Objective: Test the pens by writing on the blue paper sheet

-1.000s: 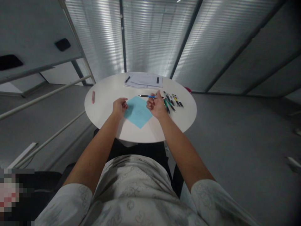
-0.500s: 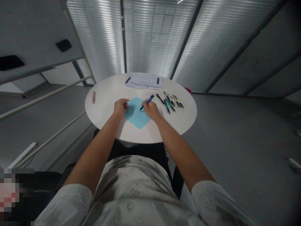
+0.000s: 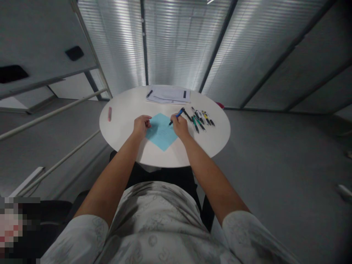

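In the head view, the blue-and-black slender pen [image 3: 180, 112] has shifted rightward over the square light-blue paper sheet [image 3: 164, 142] since half a second ago, so its tip now points at a spot nearer the sheet's right corner; whether it touches there is too small to tell. The right hand [image 3: 180, 127] pinches this pen between thumb and fingers. The left hand [image 3: 141, 125] stays at the sheet's left corner, fingers loosely curled; whether they grip anything, I cannot tell. On the round white table [image 3: 123, 104] are one sheet, one stack of white papers [image 3: 168, 96] bearing one small dark pen-like object [image 3: 149, 94], one reddish stick-shaped object [image 3: 109, 114], two green-and-black pens [image 3: 200, 124], one black pen [image 3: 187, 114], and overlapping mixed-colour pens [image 3: 206, 117], not exactly countable.
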Demonstrator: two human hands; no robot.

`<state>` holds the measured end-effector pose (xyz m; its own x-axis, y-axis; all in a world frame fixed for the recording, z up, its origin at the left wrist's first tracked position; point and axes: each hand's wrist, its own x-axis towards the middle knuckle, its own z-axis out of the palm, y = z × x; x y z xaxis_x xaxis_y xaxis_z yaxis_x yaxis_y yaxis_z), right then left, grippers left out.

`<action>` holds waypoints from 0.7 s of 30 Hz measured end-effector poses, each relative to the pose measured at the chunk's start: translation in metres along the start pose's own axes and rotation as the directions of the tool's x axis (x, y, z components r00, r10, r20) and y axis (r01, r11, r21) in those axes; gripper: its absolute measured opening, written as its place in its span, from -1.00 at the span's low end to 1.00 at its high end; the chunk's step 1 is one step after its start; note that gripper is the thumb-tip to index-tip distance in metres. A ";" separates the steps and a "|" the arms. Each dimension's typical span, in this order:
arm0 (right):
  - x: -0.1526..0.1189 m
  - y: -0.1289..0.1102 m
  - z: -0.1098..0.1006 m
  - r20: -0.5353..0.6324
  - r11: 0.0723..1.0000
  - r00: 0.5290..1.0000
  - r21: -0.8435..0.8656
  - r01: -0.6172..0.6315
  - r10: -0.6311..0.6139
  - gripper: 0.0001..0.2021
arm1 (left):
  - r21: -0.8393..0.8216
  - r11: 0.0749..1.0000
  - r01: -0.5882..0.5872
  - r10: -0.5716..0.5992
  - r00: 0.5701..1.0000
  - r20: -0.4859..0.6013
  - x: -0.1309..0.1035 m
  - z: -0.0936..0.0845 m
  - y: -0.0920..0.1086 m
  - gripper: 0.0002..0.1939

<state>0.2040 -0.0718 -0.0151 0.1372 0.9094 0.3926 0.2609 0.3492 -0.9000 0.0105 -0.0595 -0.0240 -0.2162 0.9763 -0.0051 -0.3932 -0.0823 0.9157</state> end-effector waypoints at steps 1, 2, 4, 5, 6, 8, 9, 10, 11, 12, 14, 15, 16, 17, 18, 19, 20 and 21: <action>0.002 0.000 0.000 -0.031 0.999 0.999 0.038 0.018 -0.016 -0.74 | 0.003 1.000 -0.004 0.004 1.000 0.003 0.000 0.000 0.000 -0.93; 0.004 0.000 0.000 -0.065 0.996 0.998 0.085 0.021 -0.016 -0.74 | 0.006 1.000 -0.007 0.007 1.000 0.004 0.000 0.000 0.000 -0.93; 0.010 0.002 -0.002 -0.114 0.979 0.992 0.202 -0.035 0.059 -0.78 | 0.008 1.000 -0.008 0.008 1.000 0.008 -0.001 0.001 0.001 -0.93; 0.012 0.004 -0.002 -0.105 0.960 0.986 0.265 -0.095 0.126 -0.84 | 0.008 1.000 -0.007 0.007 1.000 0.007 -0.002 0.001 0.001 -0.93; 0.014 0.005 -0.002 -0.088 0.934 0.977 0.321 -0.157 0.194 -0.90 | 0.008 1.000 -0.006 0.006 1.000 0.007 -0.002 0.001 0.002 -0.93; 0.016 0.007 -0.002 -0.041 0.891 0.958 0.381 -0.248 0.284 -0.75 | 0.008 1.000 -0.006 0.006 1.000 0.002 -0.003 0.001 0.001 -0.94; 0.015 0.008 -0.001 -0.020 0.880 0.953 0.389 -0.272 0.303 -0.61 | 0.009 1.000 -0.009 0.009 1.000 0.002 -0.003 0.001 0.001 -0.93; 0.015 0.008 0.000 0.001 0.877 0.951 0.386 -0.285 0.308 -0.49 | 0.009 1.000 -0.013 0.013 1.000 0.006 -0.002 0.001 0.000 -0.93; 0.013 0.008 0.001 0.021 0.878 0.952 0.380 -0.290 0.305 -0.39 | 0.008 1.000 -0.018 0.018 1.000 0.010 -0.002 0.000 0.000 -0.93; 0.012 0.008 0.002 0.041 0.879 0.953 0.375 -0.293 0.300 -0.34 | 0.008 1.000 -0.020 0.020 1.000 0.016 -0.001 0.000 -0.001 -0.93; 0.010 0.007 0.004 0.071 0.877 0.952 0.373 -0.301 0.297 -0.33 | 0.007 1.000 -0.016 0.016 1.000 0.020 0.001 -0.001 -0.003 -0.93; 0.009 0.006 0.004 0.079 0.876 0.952 0.374 -0.304 0.296 -0.35 | 0.009 1.000 -0.011 0.011 1.000 0.018 0.002 -0.002 -0.003 -0.94; 0.008 0.005 0.004 0.083 0.875 0.952 0.376 -0.305 0.296 -0.39 | 0.012 1.000 -0.007 0.007 1.000 0.014 0.002 -0.002 -0.004 -0.94; 0.008 0.005 0.004 0.086 0.873 0.951 0.379 -0.306 0.297 -0.43 | 0.014 1.000 -0.005 0.005 1.000 0.010 0.003 -0.002 -0.004 -0.94; 0.008 0.004 0.003 0.089 0.871 0.951 0.384 -0.307 0.296 -0.46 | 0.016 1.000 -0.004 0.004 1.000 0.007 0.003 -0.002 -0.004 -0.94; 0.008 0.003 0.003 0.092 0.869 0.951 0.389 -0.306 0.294 -0.49 | 0.016 1.000 -0.004 0.004 1.000 0.007 0.003 -0.002 -0.004 -0.94; 0.008 0.003 0.003 0.095 0.868 0.952 0.393 -0.304 0.290 -0.52 | 0.015 1.000 -0.006 0.006 1.000 0.010 0.003 -0.002 -0.004 -0.94; 0.008 0.003 0.002 0.098 0.868 0.953 0.395 -0.301 0.286 -0.54 | 0.015 1.000 -0.010 0.010 1.000 0.014 0.002 -0.002 -0.004 -0.94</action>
<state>0.2036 -0.0631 -0.0156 0.1119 0.9889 0.0982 -0.1925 0.1185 -0.9741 0.0094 -0.0573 -0.0283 -0.2077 0.9781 0.0098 -0.3777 -0.0894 0.9216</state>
